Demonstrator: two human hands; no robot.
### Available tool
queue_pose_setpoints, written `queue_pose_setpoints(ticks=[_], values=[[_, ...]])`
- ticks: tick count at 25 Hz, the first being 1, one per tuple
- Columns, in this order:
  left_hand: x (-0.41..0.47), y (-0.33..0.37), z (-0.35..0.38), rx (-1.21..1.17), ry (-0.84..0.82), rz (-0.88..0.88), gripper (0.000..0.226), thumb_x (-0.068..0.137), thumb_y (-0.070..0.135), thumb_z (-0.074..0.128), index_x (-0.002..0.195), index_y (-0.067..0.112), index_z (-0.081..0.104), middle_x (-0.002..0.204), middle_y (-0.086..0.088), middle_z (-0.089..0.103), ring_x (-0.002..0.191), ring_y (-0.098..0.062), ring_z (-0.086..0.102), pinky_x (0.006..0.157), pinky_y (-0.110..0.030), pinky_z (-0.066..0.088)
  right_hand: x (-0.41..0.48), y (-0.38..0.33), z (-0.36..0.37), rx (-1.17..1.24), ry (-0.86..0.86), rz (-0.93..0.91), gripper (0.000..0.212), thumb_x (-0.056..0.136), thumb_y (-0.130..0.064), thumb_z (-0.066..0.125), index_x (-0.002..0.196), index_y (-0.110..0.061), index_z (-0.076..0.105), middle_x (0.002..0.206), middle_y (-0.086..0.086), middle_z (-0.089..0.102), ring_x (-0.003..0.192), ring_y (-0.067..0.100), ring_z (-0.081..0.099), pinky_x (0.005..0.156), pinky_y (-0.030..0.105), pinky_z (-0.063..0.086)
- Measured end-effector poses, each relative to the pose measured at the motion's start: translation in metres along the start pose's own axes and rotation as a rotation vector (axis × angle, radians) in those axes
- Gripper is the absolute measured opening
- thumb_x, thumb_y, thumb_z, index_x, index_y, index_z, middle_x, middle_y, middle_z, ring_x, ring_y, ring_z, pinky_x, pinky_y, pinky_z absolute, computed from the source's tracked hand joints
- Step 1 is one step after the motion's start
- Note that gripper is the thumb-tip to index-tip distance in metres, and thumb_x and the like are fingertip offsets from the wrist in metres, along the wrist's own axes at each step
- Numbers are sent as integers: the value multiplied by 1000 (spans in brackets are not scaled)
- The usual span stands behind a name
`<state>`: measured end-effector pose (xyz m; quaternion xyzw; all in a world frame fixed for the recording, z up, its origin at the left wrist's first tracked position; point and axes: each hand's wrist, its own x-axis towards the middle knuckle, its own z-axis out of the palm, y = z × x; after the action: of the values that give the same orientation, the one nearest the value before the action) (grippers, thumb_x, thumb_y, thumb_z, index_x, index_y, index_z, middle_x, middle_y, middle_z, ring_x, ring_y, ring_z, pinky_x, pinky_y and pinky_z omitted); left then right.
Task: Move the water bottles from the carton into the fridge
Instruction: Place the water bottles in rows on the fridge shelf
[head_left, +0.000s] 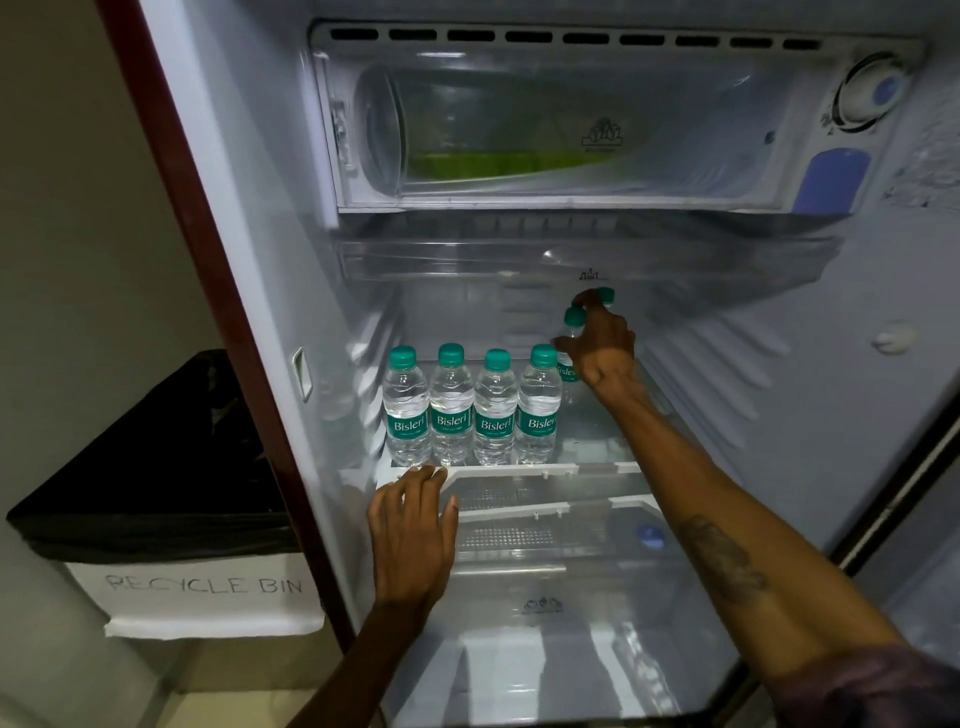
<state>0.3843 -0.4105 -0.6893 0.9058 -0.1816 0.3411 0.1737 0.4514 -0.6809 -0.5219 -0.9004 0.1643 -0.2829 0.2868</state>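
Several small clear water bottles (474, 410) with green caps and green labels stand in a row at the front of the middle fridge shelf (597, 470). Behind the row's right end, my right hand (602, 348) is shut on two more bottles (571, 332), its fingers around their necks; their bodies are mostly hidden by the hand. My left hand (413, 530) rests open on the shelf's front edge, below the leftmost bottle. The carton is out of view.
The fridge is open, with a freezer box (571, 130) at the top and a chiller tray (571, 260) under it. A lower shelf and crisper cover (545, 597) lie beneath. A black-lined recycle bin (171, 519) stands left of the fridge.
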Motion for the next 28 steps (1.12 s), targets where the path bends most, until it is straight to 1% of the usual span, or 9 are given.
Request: queue_pose_setpoints(ticks=[5, 7, 9, 13, 16, 18, 22, 24, 28], values=[[-1, 15, -21, -91, 6, 16, 39, 98, 36, 38, 124, 17, 62, 124, -2, 62, 115, -23, 57, 102, -38, 34, -26, 3, -31, 129, -31, -45, 58, 74, -21, 84, 122, -16, 53, 119, 8, 62, 93, 21, 58, 75, 22, 48], [4, 28, -36, -150, 84, 99, 35, 96, 34, 44, 118, 17, 65, 119, -3, 64, 110, -23, 59, 95, -36, 35, -32, 3, -38, 105, -51, -76, 58, 72, -21, 85, 120, -15, 54, 119, 9, 63, 93, 22, 60, 75, 24, 49], [21, 43, -57, -218, 224, 179, 32, 93, 31, 48, 115, 16, 66, 117, -5, 65, 111, -22, 55, 94, -35, 34, -36, 4, -43, 73, -66, -75, 57, 71, -21, 86, 118, -17, 54, 117, 8, 63, 91, 21, 59, 73, 25, 48], [96, 69, -109, -300, 465, 267, 42, 97, 36, 45, 134, 18, 48, 139, -4, 47, 135, -23, 38, 117, -40, 23, -43, 9, -43, 50, -87, -68, 56, 70, -22, 87, 116, -20, 54, 112, 8, 65, 86, 18, 57, 66, 21, 46], [162, 77, -135, -212, 518, 247, 57, 101, 43, 37, 150, 13, 33, 157, -8, 32, 149, -26, 21, 124, -46, 6, -46, 12, -47, 45, -106, -89, 56, 70, -24, 87, 115, -21, 54, 110, 7, 65, 87, 18, 59, 62, 14, 42], [200, 78, -142, -154, 536, 193, 61, 101, 44, 34, 153, 11, 29, 160, -12, 28, 149, -28, 17, 123, -49, 5, -46, 13, -51, 50, -119, -101, 56, 70, -25, 87, 114, -23, 54, 110, 6, 65, 89, 17, 59, 64, 16, 43], [249, 77, -140, -50, 607, 156, 59, 104, 46, 27, 153, 13, 32, 158, -14, 32, 147, -34, 22, 121, -49, 5, -46, 18, -57, 64, -153, -102, 55, 71, -25, 86, 116, -26, 54, 117, 4, 65, 93, 14, 56, 71, 18, 45], [261, 77, -136, -6, 622, 124, 60, 105, 50, 21, 152, 15, 35, 157, -15, 34, 145, -36, 26, 119, -53, 10, -46, 23, -58, 77, -164, -89, 56, 71, -25, 86, 117, -25, 54, 117, 3, 65, 95, 14, 58, 72, 17, 47], [266, 79, -130, 57, 670, 80, 59, 103, 53, 18, 150, 21, 35, 154, -12, 40, 142, -38, 33, 115, -60, 20, -48, 28, -60, 93, -172, -98, 57, 69, -26, 87, 115, -26, 54, 111, -2, 65, 91, 13, 59, 63, 8, 41]])
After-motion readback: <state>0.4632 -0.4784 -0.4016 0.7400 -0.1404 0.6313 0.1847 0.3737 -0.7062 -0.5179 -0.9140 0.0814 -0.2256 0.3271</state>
